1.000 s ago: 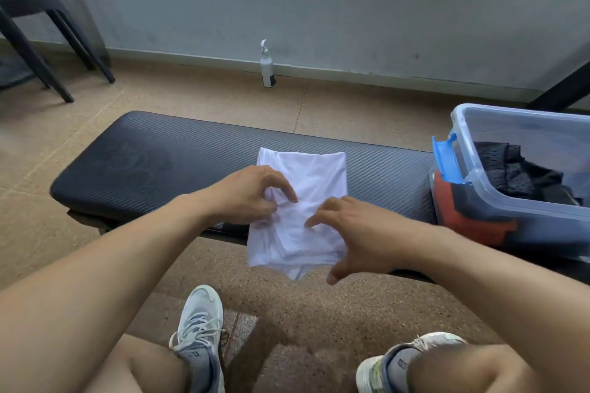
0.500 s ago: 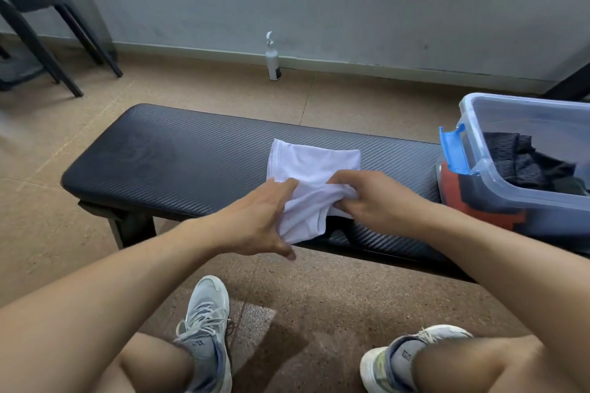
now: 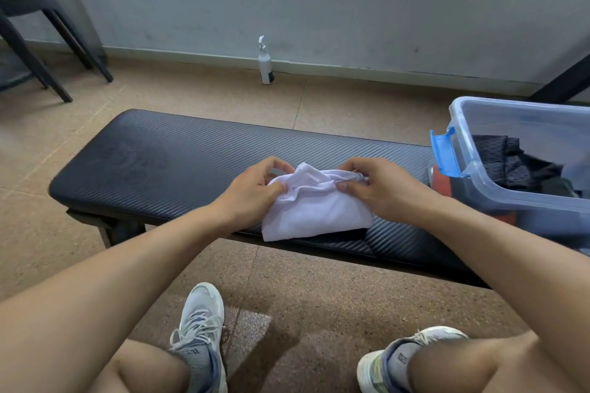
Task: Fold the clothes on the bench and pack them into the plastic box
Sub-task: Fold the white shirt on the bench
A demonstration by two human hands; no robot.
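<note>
A black padded bench [image 3: 178, 169] is seen across the floor, with a clear plastic box [image 3: 498, 191] at its right end, in which dark clothes [image 3: 507, 163] are held. A white garment [image 3: 316, 210], partly folded, is laid on the bench's near edge. Its bunched top edge is pinched by the left hand [image 3: 252, 191] and the right hand [image 3: 380, 185].

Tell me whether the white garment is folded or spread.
Folded: the white garment is a compact bundle on the bench, both hands pinching its far edge.
</note>
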